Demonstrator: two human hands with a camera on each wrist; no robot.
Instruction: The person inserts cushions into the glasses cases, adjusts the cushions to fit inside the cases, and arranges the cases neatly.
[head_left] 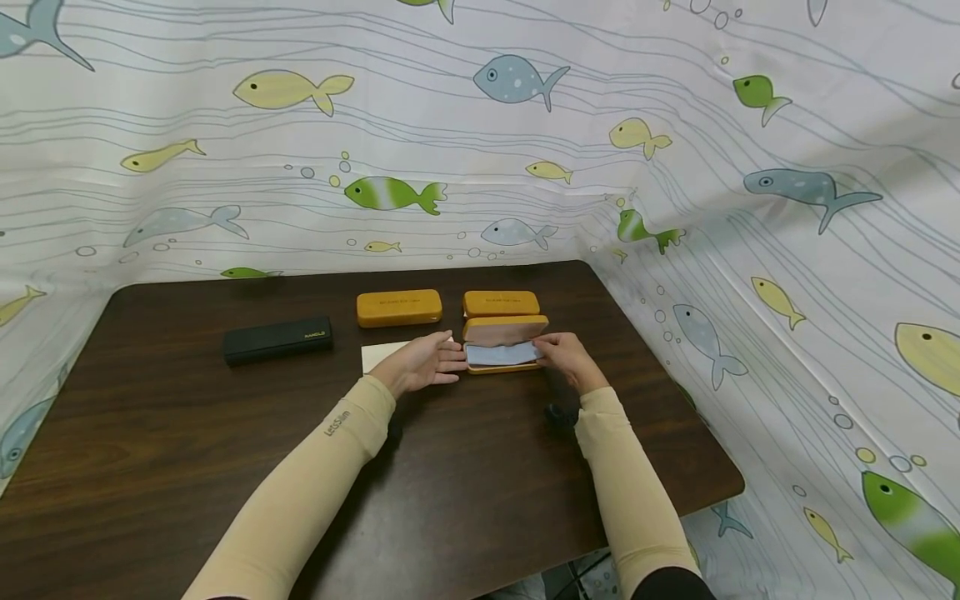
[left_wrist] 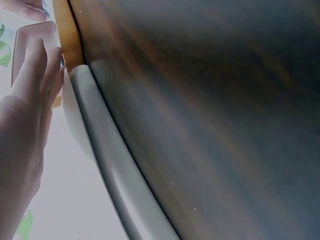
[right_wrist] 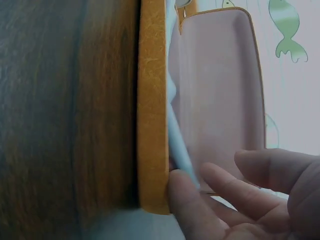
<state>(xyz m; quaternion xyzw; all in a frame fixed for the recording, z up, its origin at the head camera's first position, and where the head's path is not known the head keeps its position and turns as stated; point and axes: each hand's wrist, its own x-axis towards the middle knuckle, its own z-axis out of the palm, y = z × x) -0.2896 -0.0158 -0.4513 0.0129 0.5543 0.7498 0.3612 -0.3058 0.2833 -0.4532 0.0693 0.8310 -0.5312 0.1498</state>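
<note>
A yellow glasses case (head_left: 504, 369) stands open on the table, its pale pink-lined lid (right_wrist: 220, 90) tipped back. Inside lies a light blue cloth (head_left: 501, 355), its right end raised a little in the right wrist view. At that end my right hand (head_left: 570, 358) holds the cloth's edge between its fingertips, close to the case's rim. My left hand (head_left: 427, 362), fingers extended, is at the case's left end and holds nothing. Whatever lies under the cloth is hidden.
Behind are two closed yellow cases, one on the left (head_left: 399, 308) and one on the right (head_left: 500, 302). A black case (head_left: 277, 340) lies farther left. A cream-coloured flat piece (head_left: 375, 354) is partly covered by the left hand. A fish-print curtain (head_left: 420, 125) borders the table.
</note>
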